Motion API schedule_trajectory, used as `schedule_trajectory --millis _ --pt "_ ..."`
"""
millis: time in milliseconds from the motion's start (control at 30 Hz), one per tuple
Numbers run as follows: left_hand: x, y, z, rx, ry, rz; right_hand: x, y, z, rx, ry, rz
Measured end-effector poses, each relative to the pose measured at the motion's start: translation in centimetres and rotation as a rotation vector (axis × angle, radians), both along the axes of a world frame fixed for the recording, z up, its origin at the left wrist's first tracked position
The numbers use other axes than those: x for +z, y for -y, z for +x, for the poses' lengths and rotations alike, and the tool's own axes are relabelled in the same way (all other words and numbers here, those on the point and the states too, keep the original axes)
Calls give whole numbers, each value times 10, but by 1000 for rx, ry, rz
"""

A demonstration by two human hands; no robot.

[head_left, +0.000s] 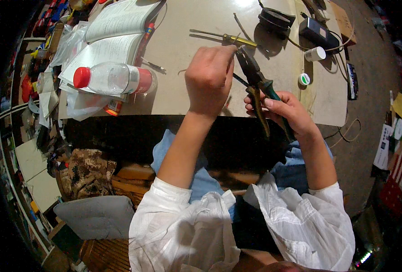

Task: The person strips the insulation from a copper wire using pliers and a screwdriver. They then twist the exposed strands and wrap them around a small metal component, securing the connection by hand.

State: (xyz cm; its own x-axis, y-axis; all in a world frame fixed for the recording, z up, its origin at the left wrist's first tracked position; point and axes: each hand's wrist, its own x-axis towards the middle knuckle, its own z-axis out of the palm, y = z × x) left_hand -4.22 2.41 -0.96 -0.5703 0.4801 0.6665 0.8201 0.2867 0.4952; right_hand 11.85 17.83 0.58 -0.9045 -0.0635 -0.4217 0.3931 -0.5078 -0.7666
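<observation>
My right hand (286, 111) grips pliers (257, 84) with green and yellow handles, their jaws pointing up and away from me near my left fingertips. My left hand (208, 79) is raised over the table (178, 104) with fingers curled and pinched beside the jaws; what they hold is too small and hidden to make out. A dark thin piece (240, 80) shows between that hand and the pliers. Just beyond my hands lies a yellow-handled screwdriver (239, 40), with a thin dark rod near it.
An open book (110, 54), plastic bag (74, 41) and clear bottle with red cap (105, 79) occupy the left. At right are a black round device (273, 20), power adapter (317, 34), white jar (315, 54), small lid (304, 79) and cables. A cushioned chair (92, 217) stands lower left.
</observation>
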Motion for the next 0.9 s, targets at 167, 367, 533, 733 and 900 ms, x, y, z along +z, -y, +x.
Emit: schedule_trajectory --millis 167,367,533,733,900 --pt "-2 0 -2 -7 -5 -20 -2 1 -1 -6 20 97" --pt "-5 -1 -2 0 21 -14 -8 6 -3 -16 35 111" --pt "-4 -2 -1 12 47 -8 -7 9 -4 -13 45 153" --pt "-3 0 0 20 40 -3 -6 18 -6 -46 13 288" --pt "-2 -4 1 20 33 20 -13 17 -3 -36 -9 437"
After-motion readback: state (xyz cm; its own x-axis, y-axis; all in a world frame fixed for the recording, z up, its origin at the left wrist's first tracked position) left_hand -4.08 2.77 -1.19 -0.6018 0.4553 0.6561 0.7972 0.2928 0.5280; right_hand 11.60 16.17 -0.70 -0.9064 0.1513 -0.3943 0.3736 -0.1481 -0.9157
